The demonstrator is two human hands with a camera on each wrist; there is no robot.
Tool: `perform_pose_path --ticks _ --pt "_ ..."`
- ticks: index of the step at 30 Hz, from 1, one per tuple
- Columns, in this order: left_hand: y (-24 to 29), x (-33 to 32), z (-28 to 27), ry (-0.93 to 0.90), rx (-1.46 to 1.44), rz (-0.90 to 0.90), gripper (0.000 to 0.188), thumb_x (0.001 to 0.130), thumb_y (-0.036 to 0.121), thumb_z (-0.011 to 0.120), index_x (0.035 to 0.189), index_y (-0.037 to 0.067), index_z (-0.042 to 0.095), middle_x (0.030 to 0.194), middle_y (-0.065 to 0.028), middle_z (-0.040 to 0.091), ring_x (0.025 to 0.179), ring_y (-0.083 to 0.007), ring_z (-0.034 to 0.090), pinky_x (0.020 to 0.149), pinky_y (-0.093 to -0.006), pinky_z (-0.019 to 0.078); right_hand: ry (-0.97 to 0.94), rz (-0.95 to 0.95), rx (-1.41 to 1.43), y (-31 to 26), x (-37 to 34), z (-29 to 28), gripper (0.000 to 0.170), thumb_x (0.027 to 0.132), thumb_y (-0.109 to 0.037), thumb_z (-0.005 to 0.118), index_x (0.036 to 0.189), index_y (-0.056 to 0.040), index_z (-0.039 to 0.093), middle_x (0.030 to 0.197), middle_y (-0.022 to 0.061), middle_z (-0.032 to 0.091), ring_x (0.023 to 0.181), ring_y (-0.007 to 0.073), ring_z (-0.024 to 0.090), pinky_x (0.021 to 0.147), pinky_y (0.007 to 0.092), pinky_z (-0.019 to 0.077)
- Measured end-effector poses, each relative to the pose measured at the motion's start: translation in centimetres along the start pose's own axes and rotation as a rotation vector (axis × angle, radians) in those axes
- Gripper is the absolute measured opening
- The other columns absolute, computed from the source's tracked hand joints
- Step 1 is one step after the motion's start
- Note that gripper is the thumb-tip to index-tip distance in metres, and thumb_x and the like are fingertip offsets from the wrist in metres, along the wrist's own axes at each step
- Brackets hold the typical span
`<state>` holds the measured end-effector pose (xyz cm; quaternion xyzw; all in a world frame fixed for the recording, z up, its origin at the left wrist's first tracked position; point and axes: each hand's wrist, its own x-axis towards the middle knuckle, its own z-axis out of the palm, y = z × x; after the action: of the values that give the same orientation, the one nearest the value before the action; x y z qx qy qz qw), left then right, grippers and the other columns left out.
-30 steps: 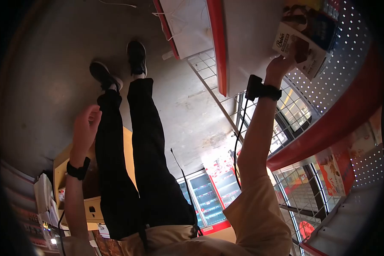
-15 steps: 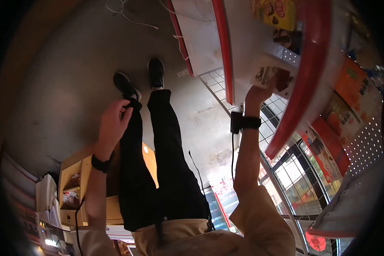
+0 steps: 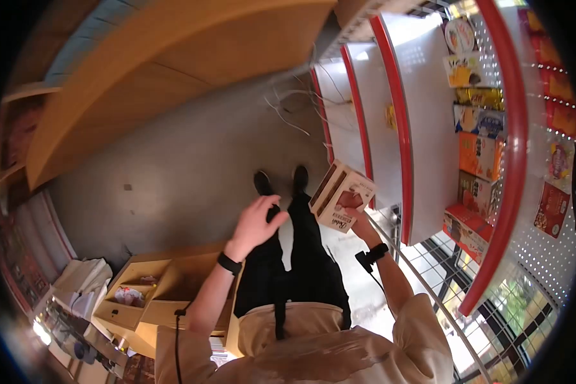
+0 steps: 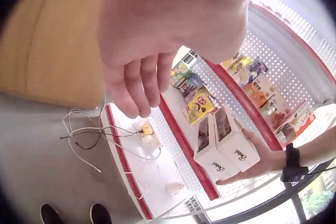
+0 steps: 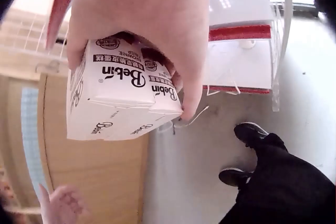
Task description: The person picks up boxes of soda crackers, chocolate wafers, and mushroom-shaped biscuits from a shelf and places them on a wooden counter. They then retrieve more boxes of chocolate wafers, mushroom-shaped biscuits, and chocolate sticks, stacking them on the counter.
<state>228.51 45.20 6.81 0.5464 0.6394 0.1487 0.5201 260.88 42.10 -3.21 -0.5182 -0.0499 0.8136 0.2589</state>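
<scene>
In the head view, the right hand (image 3: pixel 365 232) grasps two white Bebin brownie boxes (image 3: pixel 347 197), thumb and fingers curled round them. They sit between two and three o'clock from the left hand (image 3: pixel 253 225), which is loose, fingers extended. A red-edged shelf (image 3: pixel 429 147) lies at two o'clock from the boxes, bearing an orange box (image 3: pixel 480 157); a wooden cabinet (image 3: pixel 185 287) stands at eight o'clock from the left hand.
</scene>
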Motion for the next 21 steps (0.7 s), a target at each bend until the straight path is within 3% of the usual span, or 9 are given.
perform_pose_path --ticks 4,5,9,14,16,17,18,20,21 --pt "3.4 -2.6 -1.3 0.002 -0.078 -0.045 0.064 0.086 0.034 0.057 0.135 0.0 0.032 0.128 -0.0243 0.044 0.117 -0.0389 0.046 0.097 -0.0411 0.0395 -0.24 -0.045 -0.33 -4.8 1.1 8.5 0.05 0.078 -0.011 0.066 0.123 -0.0031 0.046 0.113 0.0062 0.057 0.102 0.0165 0.055 0.085 0.0304 0.0466" --pt "4.0 -3.2 -2.0 -0.034 -0.069 -0.053 0.073 0.087 0.036 0.056 0.139 -0.001 0.022 0.135 -0.0273 0.035 0.124 -0.0406 0.039 0.102 -0.0416 0.0349 -0.268 0.034 -0.399 -6.1 1.3 10.5 0.053 0.078 -0.012 0.068 0.124 -0.0017 0.045 0.116 0.0062 0.054 0.105 0.0153 0.053 0.088 0.0298 0.0445" --pt "6.9 -4.9 -4.1 0.189 0.025 -0.022 0.095 0.083 0.04 0.061 0.139 -0.01 0.004 0.141 -0.033 0.019 0.13 -0.0431 0.028 0.107 -0.0428 0.0279 -0.559 -0.07 -0.519 -10.8 0.5 19.9 0.06 0.08 -0.018 0.068 0.13 -0.0001 0.039 0.124 0.0084 0.05 0.114 0.016 0.047 0.097 0.0301 0.0383" --pt "6.0 -7.3 -8.7 0.473 -0.026 0.082 0.094 0.083 0.041 0.061 0.139 -0.011 0.007 0.141 -0.0325 0.019 0.131 -0.0434 0.025 0.108 -0.0457 0.0233 -0.686 -0.137 -0.749 -12.1 -1.6 29.1 0.067 0.087 -0.029 0.061 0.137 0.0012 0.028 0.132 0.0116 0.043 0.121 0.0189 0.041 0.101 0.0332 0.034" --pt "4.9 -7.4 -10.3 0.554 -0.061 0.157 0.092 0.083 0.043 0.059 0.139 -0.011 0.01 0.14 -0.0329 0.022 0.131 -0.0437 0.025 0.108 -0.0453 0.0237 -0.664 -0.399 -0.834 -11.4 -1.1 31.3 0.069 0.09 -0.029 0.055 0.14 0.0001 0.018 0.137 0.0126 0.037 0.125 0.0214 0.036 0.103 0.0353 0.0316" --pt "4.3 -7.9 -11.2 0.604 -0.058 0.192 0.079 0.085 0.035 0.056 0.143 0.002 0.014 0.14 -0.025 0.03 0.13 -0.0403 0.03 0.105 -0.0474 0.0265 -0.677 -0.456 -0.944 -11.2 -0.9 32.7 0.067 0.094 -0.033 0.045 0.142 -0.0013 0.01 0.139 0.0156 0.033 0.128 0.025 0.032 0.105 0.036 0.0285" --pt "3.6 -8.2 -12.4 0.619 -0.053 0.207 0.079 0.085 0.035 0.056 0.143 0.002 0.014 0.14 -0.025 0.03 0.13 -0.0403 0.03 0.105 -0.0474 0.0265 -0.686 -0.474 -0.953 -11.1 -0.8 34.4 0.067 0.094 -0.033 0.045 0.142 -0.0013 0.01 0.139 0.0156 0.033 0.128 0.025 0.032 0.105 0.036 0.0285" --pt "1.6 -8.9 -14.6 0.596 -0.111 0.245 0.088 0.085 0.044 0.056 0.138 -0.011 0.013 0.14 -0.0331 0.022 0.131 -0.0435 0.024 0.108 -0.0447 0.0235 -0.684 -0.627 -1.095 -10.3 -0.5 37.9 0.065 0.096 -0.036 0.037 0.143 -0.0017 0.006 0.14 0.019 0.031 0.13 0.0279 0.031 0.106 0.0358 0.0267" --pt "1.4 -9.8 -16.2 0.603 -0.143 0.243 0.087 0.085 0.044 0.055 0.138 -0.012 0.014 0.14 -0.0334 0.023 0.131 -0.0438 0.025 0.108 -0.0444 0.0238 -0.682 -0.538 -1.134 -10.1 -1.1 40.1 0.067 0.097 -0.04 0.03 0.142 -0.0003 0.001 0.141 0.0221 0.028 0.132 0.0303 0.028 0.108 0.0362 0.0236"
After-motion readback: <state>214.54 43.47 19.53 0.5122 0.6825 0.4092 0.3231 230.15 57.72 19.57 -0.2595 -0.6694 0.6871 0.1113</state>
